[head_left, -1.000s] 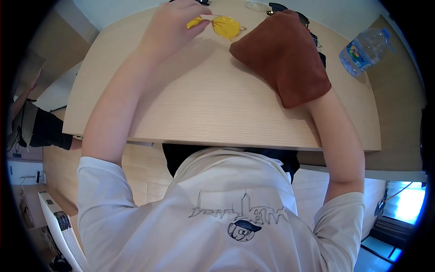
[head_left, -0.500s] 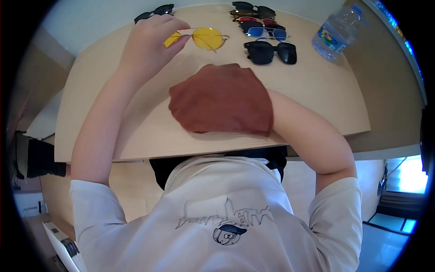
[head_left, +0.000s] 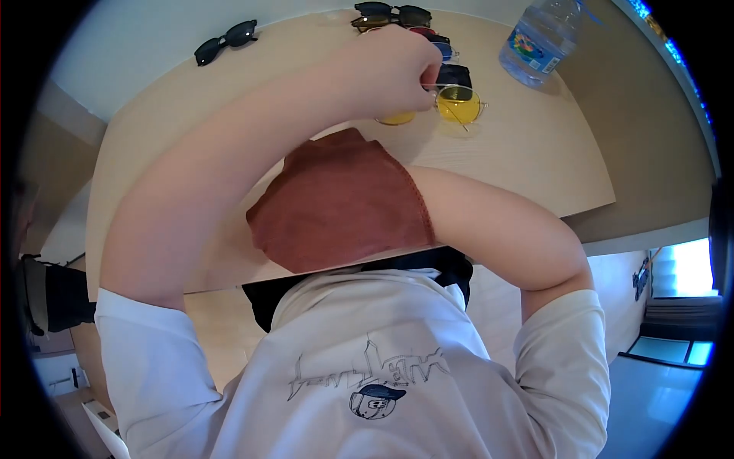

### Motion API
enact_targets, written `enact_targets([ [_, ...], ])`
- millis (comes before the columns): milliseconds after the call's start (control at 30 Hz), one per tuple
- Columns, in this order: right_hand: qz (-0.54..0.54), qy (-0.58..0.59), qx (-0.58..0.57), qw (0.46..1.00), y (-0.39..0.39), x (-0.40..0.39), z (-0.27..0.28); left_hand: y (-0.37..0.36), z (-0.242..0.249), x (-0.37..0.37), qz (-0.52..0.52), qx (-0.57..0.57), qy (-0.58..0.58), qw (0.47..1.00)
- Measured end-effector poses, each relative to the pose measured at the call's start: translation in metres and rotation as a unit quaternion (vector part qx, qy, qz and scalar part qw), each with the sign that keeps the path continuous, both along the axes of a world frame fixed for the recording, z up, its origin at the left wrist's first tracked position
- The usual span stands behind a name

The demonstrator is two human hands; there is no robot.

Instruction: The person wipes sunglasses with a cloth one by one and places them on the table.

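My left hand reaches across to the middle right of the table, closed on the bridge of yellow-lensed glasses with a thin metal frame. They are just in front of large black sunglasses, which they and the hand partly hide. A reddish-brown cloth lies bunched at the table's front edge. My right forearm goes under the cloth, which covers my right hand, so its fingers are hidden.
Beyond my left hand are blue-lensed glasses and dark sunglasses at the far edge. Another black pair lies far left. A clear plastic water bottle stands at the back right of the wooden table.
My left hand has carried the yellow glasses from the far left toward the right, beside the row of sunglasses. The right arm and cloth remain near the front edge, with the whole view slightly shifted.
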State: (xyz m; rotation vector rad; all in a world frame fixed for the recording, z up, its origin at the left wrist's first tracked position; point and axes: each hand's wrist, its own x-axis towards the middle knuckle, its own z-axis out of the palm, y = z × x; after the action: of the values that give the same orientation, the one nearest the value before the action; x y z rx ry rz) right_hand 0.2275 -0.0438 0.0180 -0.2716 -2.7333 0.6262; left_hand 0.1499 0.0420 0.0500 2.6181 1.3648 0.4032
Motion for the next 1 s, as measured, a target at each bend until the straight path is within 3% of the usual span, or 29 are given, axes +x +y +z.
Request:
enact_targets([
  [133,0.014,0.107,0.084,0.991,0.007,-0.005,-0.023,0.016,-0.022,0.016,-0.031,-0.019,-0.026,0.999],
  [333,-0.087,0.034,0.139,0.986,-0.001,-0.008,-0.011,0.032,-0.035,0.020,-0.036,0.020,-0.034,0.999],
  [700,0.013,-0.147,0.210,0.967,-0.001,0.011,0.023,0.042,-0.041,0.014,-0.056,0.048,-0.094,0.993],
  [900,0.003,-0.208,0.175,0.962,-0.002,0.010,0.027,0.036,-0.030,-0.012,0.017,0.002,-0.157,0.987],
  [933,-0.006,-0.225,0.156,0.962,-0.001,0.007,0.029,0.037,-0.029,-0.031,-0.043,0.192,-0.068,0.978],
  [967,-0.010,-0.240,0.134,0.961,0.005,0.006,0.029,0.042,-0.030,-0.047,-0.099,0.369,0.029,0.924],
  [1000,-0.013,-0.253,0.108,0.961,0.013,0.004,0.028,0.053,-0.037,-0.065,-0.094,0.362,0.039,0.926],
])
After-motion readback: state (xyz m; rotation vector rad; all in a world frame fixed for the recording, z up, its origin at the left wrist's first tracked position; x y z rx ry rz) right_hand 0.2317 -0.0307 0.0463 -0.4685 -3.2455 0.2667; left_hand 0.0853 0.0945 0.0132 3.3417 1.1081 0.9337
